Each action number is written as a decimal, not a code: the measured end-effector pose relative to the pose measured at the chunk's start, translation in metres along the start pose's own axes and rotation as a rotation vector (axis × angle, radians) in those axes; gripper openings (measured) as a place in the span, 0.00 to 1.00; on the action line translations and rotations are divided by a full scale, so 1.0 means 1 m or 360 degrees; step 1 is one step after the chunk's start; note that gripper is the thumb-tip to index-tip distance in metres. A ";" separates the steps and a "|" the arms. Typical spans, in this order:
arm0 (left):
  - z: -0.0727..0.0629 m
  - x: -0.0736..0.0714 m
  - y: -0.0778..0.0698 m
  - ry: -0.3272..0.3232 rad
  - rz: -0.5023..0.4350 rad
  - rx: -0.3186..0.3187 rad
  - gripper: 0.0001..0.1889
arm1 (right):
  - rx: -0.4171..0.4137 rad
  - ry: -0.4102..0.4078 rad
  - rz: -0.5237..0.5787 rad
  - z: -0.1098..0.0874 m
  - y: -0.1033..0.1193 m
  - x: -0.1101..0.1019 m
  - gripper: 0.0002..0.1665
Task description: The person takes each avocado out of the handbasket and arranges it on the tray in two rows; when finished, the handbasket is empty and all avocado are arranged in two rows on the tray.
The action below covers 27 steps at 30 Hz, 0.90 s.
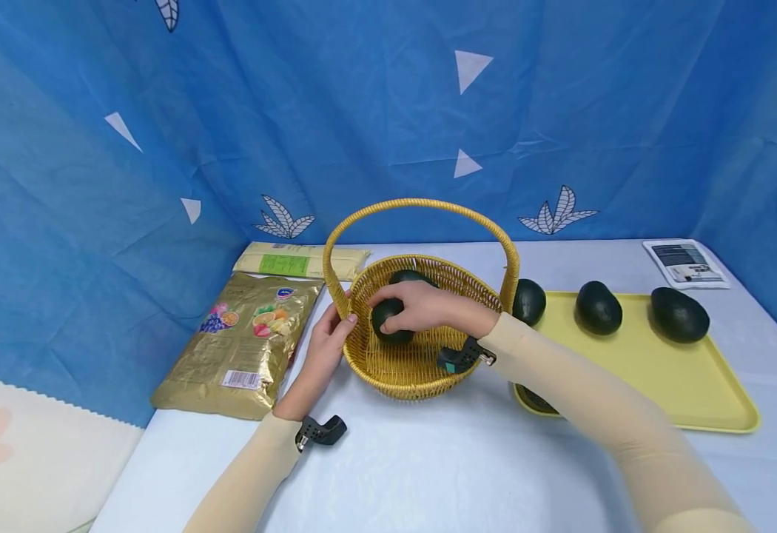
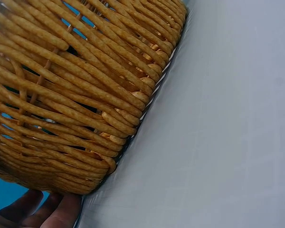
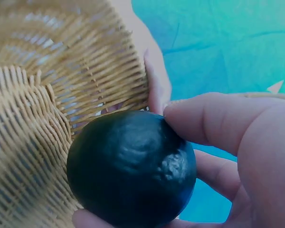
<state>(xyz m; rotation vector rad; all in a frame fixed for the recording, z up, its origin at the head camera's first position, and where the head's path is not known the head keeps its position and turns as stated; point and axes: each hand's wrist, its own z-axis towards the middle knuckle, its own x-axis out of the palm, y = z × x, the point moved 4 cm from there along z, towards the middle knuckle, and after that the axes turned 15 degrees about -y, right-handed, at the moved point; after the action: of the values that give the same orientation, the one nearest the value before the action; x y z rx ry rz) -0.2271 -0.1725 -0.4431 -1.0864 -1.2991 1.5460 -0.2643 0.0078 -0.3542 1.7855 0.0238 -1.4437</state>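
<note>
My right hand (image 1: 422, 305) grips a dark green, glossy avocado (image 1: 391, 323) inside a yellow wicker basket (image 1: 388, 366) with a tall arched handle. In the right wrist view, thumb and fingers spread around the avocado (image 3: 130, 166), with the woven wall behind it. A second avocado (image 1: 410, 276) lies at the back of the basket, partly covered by that hand. My left hand (image 1: 327, 340) holds the basket's left side near the foot of the handle, thumb at the rim. The left wrist view shows its fingers (image 2: 61, 211) against the lower wicker.
To the right, a yellow tray (image 1: 635, 377) bears avocados (image 1: 598, 308), one of them at its left edge; another dark item is mostly behind my right sleeve. A gold fruit-print bag (image 1: 249, 348) and a flat pale packet (image 1: 302, 260) lie left. A printed card (image 1: 686, 264) sits back right.
</note>
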 end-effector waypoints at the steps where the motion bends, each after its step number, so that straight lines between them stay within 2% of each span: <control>1: 0.000 0.000 0.000 -0.0002 -0.0004 0.0001 0.28 | -0.0008 -0.0003 0.0001 -0.004 0.000 -0.002 0.33; 7: 0.000 0.000 0.000 -0.0030 -0.0029 0.0003 0.28 | -0.0018 -0.0050 0.0046 -0.031 -0.003 -0.017 0.32; 13: 0.000 0.000 0.000 -0.0022 -0.0002 0.0012 0.28 | -0.0057 -0.0117 0.0186 -0.059 -0.004 -0.035 0.29; 17: -0.001 0.000 0.000 -0.0024 0.0008 0.0018 0.28 | -0.0109 -0.0123 0.0260 -0.078 -0.006 -0.047 0.29; 23: -0.001 0.000 0.001 -0.0030 0.0014 0.0003 0.28 | -0.0095 -0.0113 0.0316 -0.106 -0.016 -0.063 0.29; 27: -0.001 -0.001 0.000 -0.0023 0.0000 0.0004 0.28 | -0.0148 -0.0117 0.0353 -0.121 -0.020 -0.073 0.29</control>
<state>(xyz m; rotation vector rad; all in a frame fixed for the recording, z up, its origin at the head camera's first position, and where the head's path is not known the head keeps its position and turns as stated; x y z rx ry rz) -0.2262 -0.1729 -0.4433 -1.0755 -1.3069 1.5575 -0.2013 0.1264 -0.3054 1.6045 -0.1387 -1.3259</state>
